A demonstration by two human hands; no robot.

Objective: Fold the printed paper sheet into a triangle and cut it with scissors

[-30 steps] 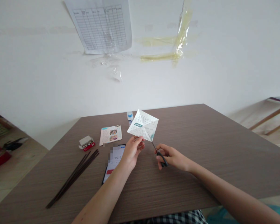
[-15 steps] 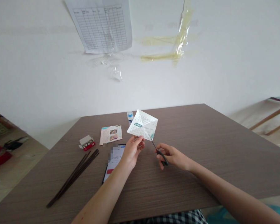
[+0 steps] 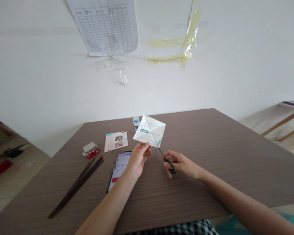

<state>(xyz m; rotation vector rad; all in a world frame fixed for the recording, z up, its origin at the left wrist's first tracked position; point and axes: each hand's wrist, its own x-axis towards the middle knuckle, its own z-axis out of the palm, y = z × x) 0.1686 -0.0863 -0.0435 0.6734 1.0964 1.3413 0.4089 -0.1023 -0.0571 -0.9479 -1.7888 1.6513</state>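
Wide bare tabletop [image 3: 222, 156] right of the right hand [image 3: 181, 164] — clear passage to the far edge. Left of the left hand [image 3: 138, 158] cluttered: phone [image 3: 120, 168] just beneath, dark sticks [image 3: 78, 186] slanting beyond, staple box [image 3: 91, 150], printed card [image 3: 116, 141] — glue bottle [image 3: 136, 122] just behind the raised folded paper [image 3: 150, 133] and scissors [image 3: 161, 153]. Near edge between forearms open.

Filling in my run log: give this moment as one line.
left hand: pinches folded printed white paper | right hand: holds black-handled scissors, blades at paper's lower edge | beside: smartphone, thin dark sticks
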